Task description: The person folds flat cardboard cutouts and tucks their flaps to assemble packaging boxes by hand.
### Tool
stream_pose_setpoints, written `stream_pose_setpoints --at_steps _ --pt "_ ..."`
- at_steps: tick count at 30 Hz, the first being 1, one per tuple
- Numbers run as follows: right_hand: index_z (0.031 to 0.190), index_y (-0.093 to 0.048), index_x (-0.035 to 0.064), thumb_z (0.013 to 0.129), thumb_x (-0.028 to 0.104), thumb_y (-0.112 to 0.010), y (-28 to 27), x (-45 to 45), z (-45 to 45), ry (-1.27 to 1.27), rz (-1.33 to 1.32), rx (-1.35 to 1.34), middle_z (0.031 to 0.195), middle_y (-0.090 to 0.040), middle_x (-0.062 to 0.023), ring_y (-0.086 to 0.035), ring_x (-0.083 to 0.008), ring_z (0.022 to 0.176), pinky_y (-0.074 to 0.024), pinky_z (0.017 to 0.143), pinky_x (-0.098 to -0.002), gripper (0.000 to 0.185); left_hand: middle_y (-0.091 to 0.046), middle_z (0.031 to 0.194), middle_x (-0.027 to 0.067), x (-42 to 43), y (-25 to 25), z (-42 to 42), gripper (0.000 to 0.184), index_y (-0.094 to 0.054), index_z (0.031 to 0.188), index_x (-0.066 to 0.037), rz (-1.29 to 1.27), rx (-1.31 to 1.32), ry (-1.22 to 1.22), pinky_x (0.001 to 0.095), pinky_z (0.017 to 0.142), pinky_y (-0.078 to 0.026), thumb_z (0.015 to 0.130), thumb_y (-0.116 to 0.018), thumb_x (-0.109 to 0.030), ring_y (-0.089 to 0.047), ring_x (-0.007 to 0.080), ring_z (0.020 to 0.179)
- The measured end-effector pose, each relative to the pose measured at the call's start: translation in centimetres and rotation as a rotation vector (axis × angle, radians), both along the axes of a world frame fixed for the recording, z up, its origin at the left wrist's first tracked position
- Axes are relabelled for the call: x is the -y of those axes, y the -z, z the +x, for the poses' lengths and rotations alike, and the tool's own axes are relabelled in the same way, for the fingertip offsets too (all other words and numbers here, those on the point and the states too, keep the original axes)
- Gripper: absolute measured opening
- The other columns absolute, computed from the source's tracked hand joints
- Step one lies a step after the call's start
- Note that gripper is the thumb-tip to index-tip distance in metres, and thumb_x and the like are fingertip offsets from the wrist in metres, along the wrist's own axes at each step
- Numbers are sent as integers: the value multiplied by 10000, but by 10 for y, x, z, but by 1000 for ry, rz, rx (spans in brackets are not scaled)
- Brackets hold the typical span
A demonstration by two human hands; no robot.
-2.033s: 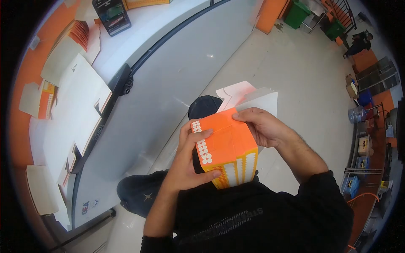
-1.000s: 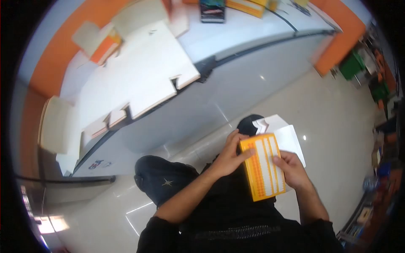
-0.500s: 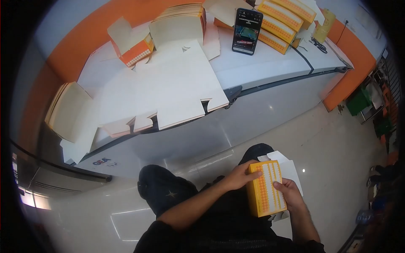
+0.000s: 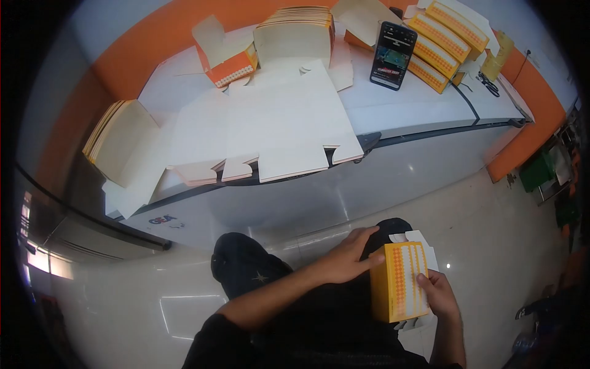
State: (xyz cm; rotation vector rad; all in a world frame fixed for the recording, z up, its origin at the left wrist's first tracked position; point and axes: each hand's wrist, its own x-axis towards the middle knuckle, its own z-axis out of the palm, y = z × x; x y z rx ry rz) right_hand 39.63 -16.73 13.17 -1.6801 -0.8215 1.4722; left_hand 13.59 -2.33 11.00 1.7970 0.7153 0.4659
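A yellow box (image 4: 402,281) with orange and white patterning rests over my lap, its white flaps open at the far and near ends. My right hand (image 4: 439,292) grips its right side, thumb on the patterned face. At the box's upper left corner is my left hand (image 4: 353,255), its fingers apart and the thumb by the edge. Flat white cardboard sheets (image 4: 276,123) with notched edges lie on the white freezer top in front of me.
A phone (image 4: 392,55) stands on the freezer top beside stacked yellow boxes (image 4: 439,49). Scissors (image 4: 488,85) lie at the right. An orange open box (image 4: 232,67) and folded cardboard stacks (image 4: 294,42) (image 4: 120,141) stand at the back and left.
The box has turned from its orange side to its yellow patterned side and moved right. My left hand has loosened from it. The view has swung left towards the freezer top.
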Motion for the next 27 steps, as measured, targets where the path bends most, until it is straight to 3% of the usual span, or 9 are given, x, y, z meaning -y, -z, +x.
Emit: stream_pose_setpoints --at_steps 3,8,11,13,15,18,20,24,27 --pt "1136 -663 -14 1017 375 -574 2 4 9 -29 26 133 927 -709 -58 -668 -97 740 -538 652 -250 417 -424 1474 190 -10 -87 -36 598 -412 1452 -45 182 92 31 424 1071 -412 989 -603 -370 -445 311 1343" --pt "1236 -632 9 1030 464 -506 -6 4 18 65 19 234 935 -700 -79 -647 -142 720 -527 612 -289 515 -584 1275 153 -67 -180 -90 445 -553 1288 -28 767 168 -520 413 1118 -345 902 -711 -182 -472 310 1304" --pt "1282 -598 1 1028 470 -501 -14 3 21 94 40 297 955 -706 -106 -655 -170 738 -523 618 -302 542 -430 1460 236 -145 -203 -119 401 -612 1275 -165 988 -79 -877 517 1156 -253 921 -656 -349 -269 392 1428" --pt "1302 -583 4 1028 462 -499 -15 2 19 110 51 336 963 -707 -109 -656 -171 737 -518 611 -297 541 -302 1546 283 -207 -201 -143 445 -594 1324 -227 920 -291 -1041 592 1154 -196 927 -612 -428 -135 441 1474" --pt "1313 -574 6 1028 442 -506 -13 3 20 126 53 361 970 -708 -109 -655 -170 737 -513 607 -287 525 -285 1560 302 -248 -200 -159 535 -545 1398 -190 736 -489 -1161 630 1152 -157 936 -577 -457 -74 456 1496" --pt "1314 -570 11 1026 364 -534 -11 8 18 130 81 337 971 -710 -108 -657 -165 740 -511 609 -276 457 -172 1593 326 -289 -198 -186 612 -462 1487 -228 545 -626 -1141 638 1148 -186 948 -560 -501 -84 501 1491" --pt "1310 -570 15 1022 314 -549 -8 12 19 145 91 307 972 -712 -107 -657 -162 742 -511 605 -274 417 -240 1584 290 -331 -181 -223 625 -468 1471 -152 522 -358 -1102 589 1153 -229 957 -544 -499 -202 472 1466" --pt "1307 -568 25 1021 246 -547 -5 17 23 189 124 287 974 -715 -100 -667 -159 747 -511 598 -272 362 -572 1292 307 -335 -197 -238 550 -516 1296 100 692 -71 -1257 435 1039 -416 971 -541 -344 -550 400 1222" --pt "1291 -572 26 1020 235 -551 -8 18 27 235 178 296 971 -714 -95 -673 -159 746 -509 603 -271 343 -617 1111 231 -333 -228 -272 466 -560 1199 93 908 82 -1221 420 945 -444 978 -530 -315 -581 324 1034"
